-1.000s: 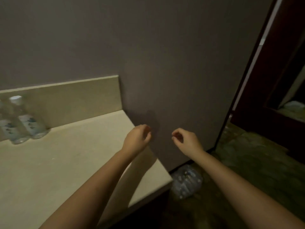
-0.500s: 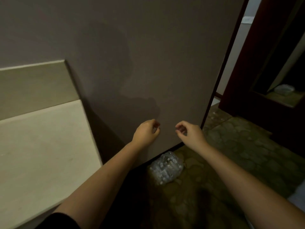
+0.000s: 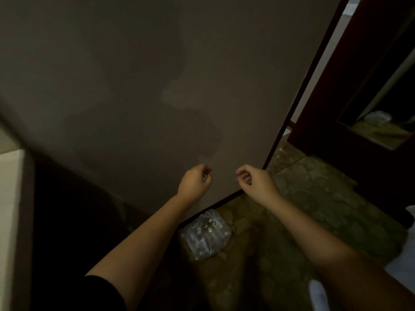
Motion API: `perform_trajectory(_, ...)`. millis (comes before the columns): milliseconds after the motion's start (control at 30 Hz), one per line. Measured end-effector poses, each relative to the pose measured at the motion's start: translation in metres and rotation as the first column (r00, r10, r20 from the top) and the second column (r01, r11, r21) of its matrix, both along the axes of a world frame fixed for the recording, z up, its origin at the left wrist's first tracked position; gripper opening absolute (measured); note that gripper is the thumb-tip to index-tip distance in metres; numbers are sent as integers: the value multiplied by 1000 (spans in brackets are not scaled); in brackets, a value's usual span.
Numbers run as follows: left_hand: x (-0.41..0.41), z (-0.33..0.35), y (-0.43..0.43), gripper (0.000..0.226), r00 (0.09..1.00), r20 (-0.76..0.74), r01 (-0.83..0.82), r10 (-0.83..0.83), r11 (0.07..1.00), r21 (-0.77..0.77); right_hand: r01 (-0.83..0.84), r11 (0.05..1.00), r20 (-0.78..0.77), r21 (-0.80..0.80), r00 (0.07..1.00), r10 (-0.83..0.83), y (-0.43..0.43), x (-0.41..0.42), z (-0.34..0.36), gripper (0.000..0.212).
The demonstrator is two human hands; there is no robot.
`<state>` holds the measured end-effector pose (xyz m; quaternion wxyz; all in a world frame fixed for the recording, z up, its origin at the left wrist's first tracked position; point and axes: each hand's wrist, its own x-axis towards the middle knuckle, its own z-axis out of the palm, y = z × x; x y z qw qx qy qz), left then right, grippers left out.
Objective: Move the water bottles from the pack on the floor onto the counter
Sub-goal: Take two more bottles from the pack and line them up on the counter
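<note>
Both hands are out front, left hand (image 3: pixel 195 181) and right hand (image 3: pixel 256 184) loosely curled, holding nothing. The pack of water bottles (image 3: pixel 205 235) sits on the floor (image 3: pixel 314 209) below them, the counter (image 3: pixel 10 198) far left. Reach-down step, I'd say: stoop, grip one.

One left hand (image 3: pixel 195 181), one right hand (image 3: pixel 256 182), one wrapped pack (image 3: pixel 205 235) of water bottles, one counter (image 3: pixel 10 198)

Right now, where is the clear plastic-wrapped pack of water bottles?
Head view, lower centre: the plastic-wrapped pack lies on the patterned floor at the grey wall's foot, beside the left forearm.
</note>
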<state>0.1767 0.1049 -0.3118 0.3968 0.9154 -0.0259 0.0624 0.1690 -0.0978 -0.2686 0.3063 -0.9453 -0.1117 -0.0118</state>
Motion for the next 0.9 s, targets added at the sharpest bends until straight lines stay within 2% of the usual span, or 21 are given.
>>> perform_trajectory(133, 40, -14, 5, 20, 1000, -3, -18, 18, 1000, 7, -11, 1000, -59, 2, 998, 11, 7, 46, -23, 15)
perform_trajectory(300, 71, -41, 13, 21, 998, -63, -21, 22, 1000, 16, -86, 996, -136, -5, 987, 84, 17, 102, -60, 12)
perform_trajectory(400, 83, -58, 16, 22, 993, -106, -54, 55, 998, 15, -147, 989, -185, 9, 972, 146, 26, 134, -84, 16)
perform_trajectory(733, 124, -121, 7, 25, 923, -262, -282, 281, 959, 36, -403, 915, -321, -6, 868, 379, 41, 239, -166, 15)
perform_trajectory(900, 134, -174, -5, 29, 862, -385, -357, 330, 934, 1, -401, 916, -389, 17, 841, 376, 32, 265, -223, 16)
